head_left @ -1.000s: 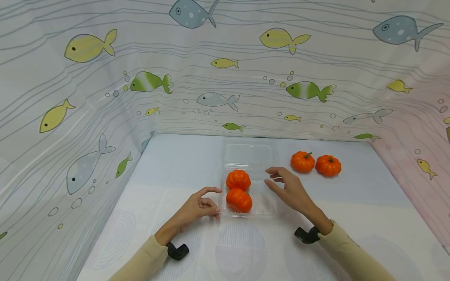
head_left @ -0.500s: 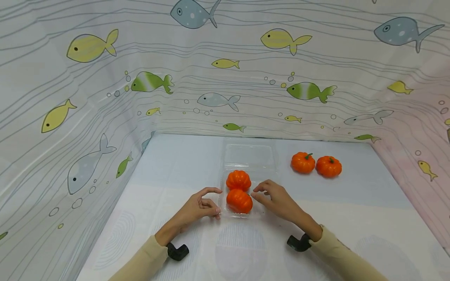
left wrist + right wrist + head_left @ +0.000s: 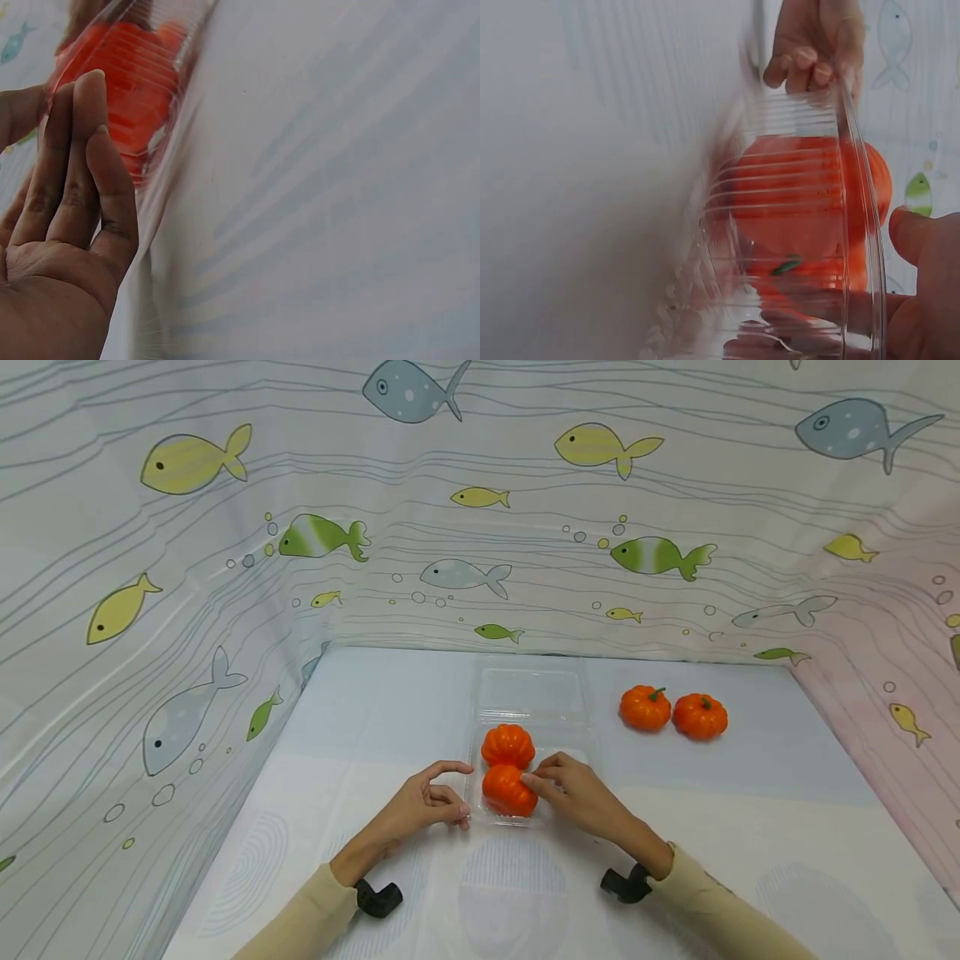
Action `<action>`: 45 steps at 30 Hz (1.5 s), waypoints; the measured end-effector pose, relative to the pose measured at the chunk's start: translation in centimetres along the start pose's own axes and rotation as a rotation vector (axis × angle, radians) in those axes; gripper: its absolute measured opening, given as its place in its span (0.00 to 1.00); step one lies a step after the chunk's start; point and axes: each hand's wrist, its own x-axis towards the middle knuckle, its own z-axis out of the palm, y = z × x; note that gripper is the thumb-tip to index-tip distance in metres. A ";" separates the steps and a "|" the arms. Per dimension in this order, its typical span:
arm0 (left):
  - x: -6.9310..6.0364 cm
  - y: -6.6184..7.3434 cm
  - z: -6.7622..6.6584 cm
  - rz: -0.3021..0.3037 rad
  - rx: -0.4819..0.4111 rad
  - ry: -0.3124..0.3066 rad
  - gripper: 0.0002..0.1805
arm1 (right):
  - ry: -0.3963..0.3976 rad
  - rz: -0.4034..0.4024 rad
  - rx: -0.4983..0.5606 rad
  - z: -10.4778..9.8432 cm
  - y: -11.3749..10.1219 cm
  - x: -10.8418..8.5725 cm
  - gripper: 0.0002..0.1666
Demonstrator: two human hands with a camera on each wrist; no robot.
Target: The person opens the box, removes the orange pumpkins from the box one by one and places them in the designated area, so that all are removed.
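Note:
Two orange toy pumpkins sit in the left half of a clear plastic clamshell box [image 3: 564, 817], one behind the other. My left hand [image 3: 420, 800] stays at the box's left side, its fingertips touching the wall; in the left wrist view several fingers [image 3: 60, 202] lie nearly straight against the plastic. My right hand [image 3: 577, 789] is inside the box beside the front pumpkin [image 3: 504, 792], its thumb overlapping that pumpkin's right side. Through the wall in the right wrist view, its other fingers reach toward the green stem [image 3: 786, 264]. The back pumpkin [image 3: 507, 746] stands untouched.
The box's lid [image 3: 532, 692] lies open toward the back wall. Two more pumpkins, a left one [image 3: 643, 710] and a right one [image 3: 701, 718], rest at the back right of the white table [image 3: 360, 693]. A fish-print curtain [image 3: 465, 527] encloses the table.
My right hand has moved left and toward me, from over the box's right edge to the front pumpkin. The left hand and the pumpkins have stayed in place.

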 end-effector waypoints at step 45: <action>-0.1 -0.1 0.1 0.018 -0.013 -0.011 0.32 | -0.095 -0.002 0.273 1.7 -1.6 0.5 0.37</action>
